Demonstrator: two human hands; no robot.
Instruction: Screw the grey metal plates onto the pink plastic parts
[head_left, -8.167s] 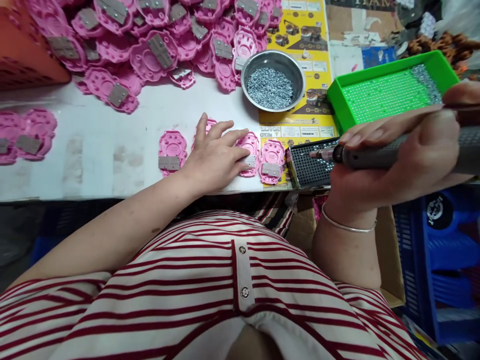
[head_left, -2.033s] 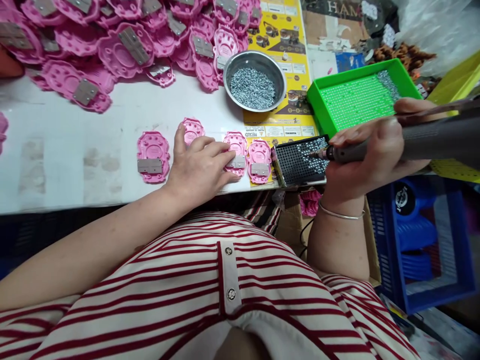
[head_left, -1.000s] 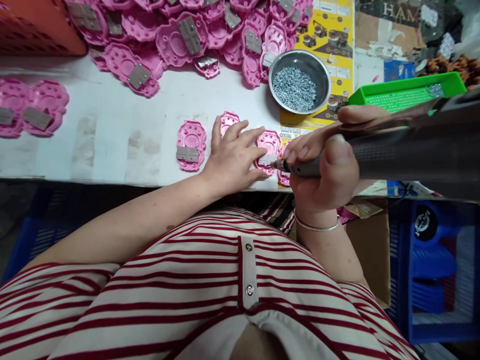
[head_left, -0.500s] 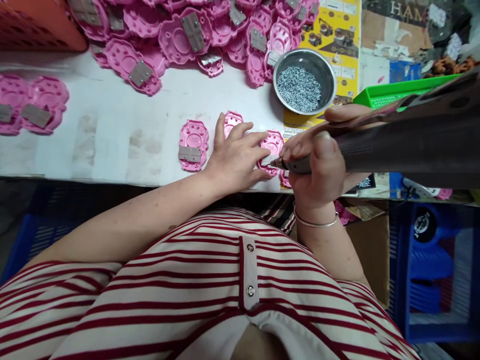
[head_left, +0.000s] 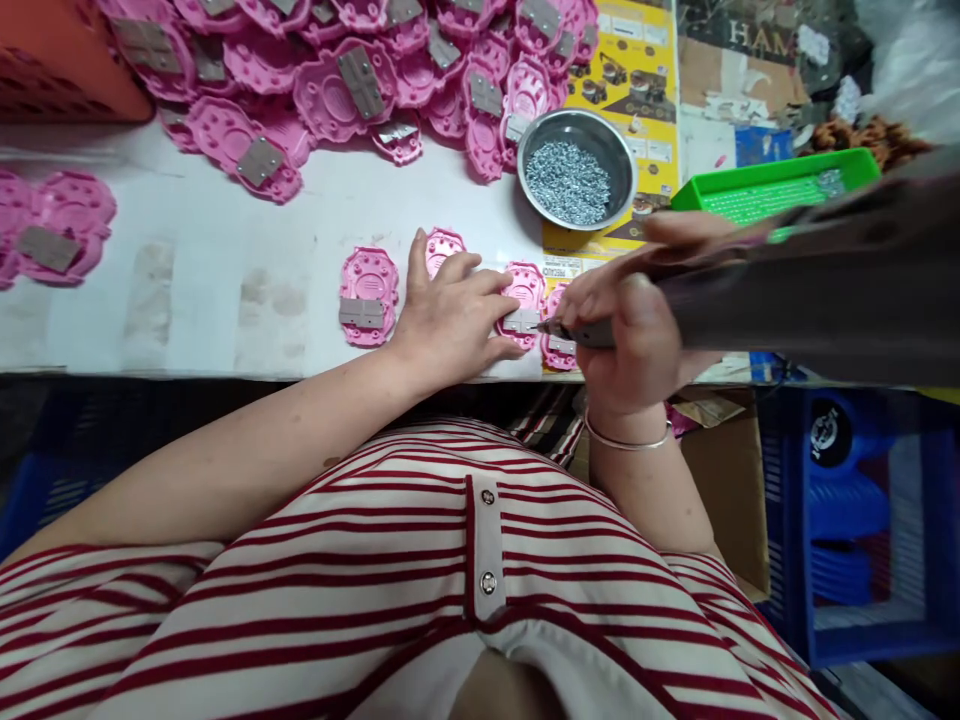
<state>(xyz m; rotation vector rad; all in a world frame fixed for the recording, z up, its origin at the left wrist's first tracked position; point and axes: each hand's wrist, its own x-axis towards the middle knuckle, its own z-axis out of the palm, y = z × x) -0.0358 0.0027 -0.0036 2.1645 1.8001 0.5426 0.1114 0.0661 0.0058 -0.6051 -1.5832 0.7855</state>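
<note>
My right hand (head_left: 634,335) is closed round a dark electric screwdriver (head_left: 795,290), held nearly level. Its tip is at the right edge of the metal plate on a pink plastic casing (head_left: 526,285); I cannot tell if it touches a screw. My left hand (head_left: 454,315) lies spread, fingertips and thumb against that casing's left side. Partly under its fingers is another pink casing (head_left: 444,243). To its left lies a pink casing (head_left: 367,272) with a grey metal plate. One more pink casing (head_left: 559,352) is half hidden beside my right hand.
A steel bowl (head_left: 626,205) of small screws stands beyond my hands. Behind is a heap of pink casings (head_left: 330,105). Further pink casings (head_left: 71,225) lie at the left, near a red-orange basket (head_left: 67,70). A green tray (head_left: 780,185) sits at the right, partly behind the screwdriver.
The screwdriver's tip has shifted from the middle of the casing's metal plate to its right edge. My left hand stays on the same casing. The whole view has shifted slightly.
</note>
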